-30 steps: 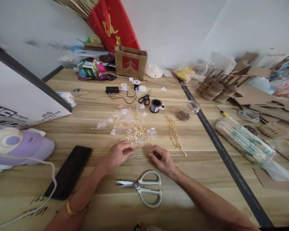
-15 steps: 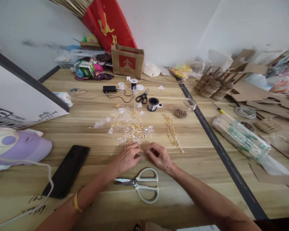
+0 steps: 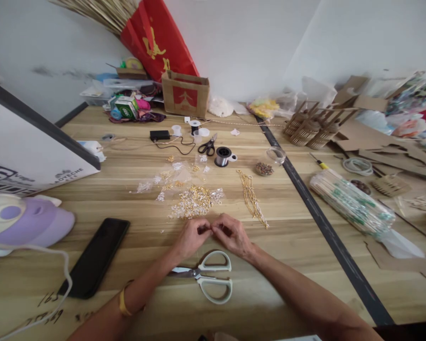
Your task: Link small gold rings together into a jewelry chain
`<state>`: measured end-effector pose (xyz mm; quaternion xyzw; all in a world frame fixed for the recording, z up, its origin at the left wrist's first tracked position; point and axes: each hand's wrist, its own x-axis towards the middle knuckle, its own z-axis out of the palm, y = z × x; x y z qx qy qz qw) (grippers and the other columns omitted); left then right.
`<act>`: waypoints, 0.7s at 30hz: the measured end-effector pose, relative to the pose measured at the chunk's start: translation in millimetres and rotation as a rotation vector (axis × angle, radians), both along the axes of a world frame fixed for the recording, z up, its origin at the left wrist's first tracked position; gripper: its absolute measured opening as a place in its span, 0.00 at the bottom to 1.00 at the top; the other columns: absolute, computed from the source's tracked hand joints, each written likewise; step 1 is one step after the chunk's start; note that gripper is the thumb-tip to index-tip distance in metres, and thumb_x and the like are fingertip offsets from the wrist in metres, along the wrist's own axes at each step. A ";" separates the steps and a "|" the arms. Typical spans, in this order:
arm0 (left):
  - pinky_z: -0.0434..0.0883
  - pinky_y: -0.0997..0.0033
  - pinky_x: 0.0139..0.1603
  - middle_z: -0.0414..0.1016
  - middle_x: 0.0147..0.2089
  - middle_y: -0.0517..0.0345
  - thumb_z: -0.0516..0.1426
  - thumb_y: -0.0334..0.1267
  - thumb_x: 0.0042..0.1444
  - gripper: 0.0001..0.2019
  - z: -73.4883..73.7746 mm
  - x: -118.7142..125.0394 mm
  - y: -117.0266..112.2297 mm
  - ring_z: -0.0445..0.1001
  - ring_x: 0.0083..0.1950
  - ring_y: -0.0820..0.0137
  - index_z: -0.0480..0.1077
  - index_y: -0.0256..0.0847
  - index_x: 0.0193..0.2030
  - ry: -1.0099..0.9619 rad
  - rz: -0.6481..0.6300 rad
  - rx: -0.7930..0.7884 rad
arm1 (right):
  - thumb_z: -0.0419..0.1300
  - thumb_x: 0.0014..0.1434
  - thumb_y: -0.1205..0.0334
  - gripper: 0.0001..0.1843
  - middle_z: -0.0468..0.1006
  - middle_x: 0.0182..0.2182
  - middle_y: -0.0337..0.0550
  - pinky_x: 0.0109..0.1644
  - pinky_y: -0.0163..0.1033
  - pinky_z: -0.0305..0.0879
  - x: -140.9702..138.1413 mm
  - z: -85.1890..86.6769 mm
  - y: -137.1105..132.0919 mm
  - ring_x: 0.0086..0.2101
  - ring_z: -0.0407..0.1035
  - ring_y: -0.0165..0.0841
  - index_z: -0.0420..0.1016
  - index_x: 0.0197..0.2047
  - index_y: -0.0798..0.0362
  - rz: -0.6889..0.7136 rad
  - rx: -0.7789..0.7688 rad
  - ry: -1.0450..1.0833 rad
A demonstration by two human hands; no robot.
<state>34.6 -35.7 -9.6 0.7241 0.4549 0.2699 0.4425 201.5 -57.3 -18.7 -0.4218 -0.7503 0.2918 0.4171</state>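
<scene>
My left hand (image 3: 191, 235) and my right hand (image 3: 231, 234) meet fingertip to fingertip on the wooden table (image 3: 291, 237), both pinched on a small piece of jewellery too tiny to make out. Just beyond them lies a pile of small gold and silver findings (image 3: 193, 201). A gold chain (image 3: 251, 198) stretches to the right of the pile. White-handled scissors (image 3: 209, 277) lie right below my hands. A yellow band circles my left wrist.
A black phone (image 3: 95, 255) lies at left, beside a purple and white object (image 3: 24, 220) with a white cord. Black scissors (image 3: 208, 146), a wire spool (image 3: 222, 156) and a bead dish (image 3: 263, 168) sit further back. A bagged bundle of sticks (image 3: 351, 202) and cardboard pieces lie right.
My hands have drawn together: a second ago they were apart with a small chain piece between them, now their fingertips touch. The view has shifted slightly.
</scene>
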 end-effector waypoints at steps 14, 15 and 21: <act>0.62 0.75 0.31 0.72 0.26 0.58 0.55 0.27 0.52 0.06 8.6 -11.7 -0.5 0.68 0.28 0.73 0.70 0.37 0.26 0.197 -0.084 0.130 | 0.50 0.63 0.65 0.08 0.73 0.36 0.45 0.30 0.31 0.63 37.0 24.0 31.0 0.31 0.69 0.29 0.70 0.41 0.54 -0.123 0.007 -0.253; 0.62 0.75 0.31 0.73 0.27 0.58 0.55 0.27 0.52 0.06 9.1 -12.3 -0.3 0.68 0.28 0.73 0.70 0.37 0.26 0.201 -0.084 0.125 | 0.50 0.64 0.66 0.09 0.73 0.38 0.46 0.32 0.31 0.63 39.7 26.1 32.4 0.33 0.69 0.29 0.70 0.43 0.54 -0.087 0.020 -0.363; 0.63 0.76 0.32 0.73 0.27 0.59 0.55 0.28 0.52 0.06 12.0 -16.1 1.7 0.69 0.29 0.73 0.71 0.37 0.27 0.235 -0.086 0.103 | 0.50 0.63 0.71 0.11 0.71 0.46 0.46 0.31 0.31 0.57 37.6 42.3 39.6 0.35 0.70 0.30 0.69 0.47 0.52 0.096 0.028 -0.966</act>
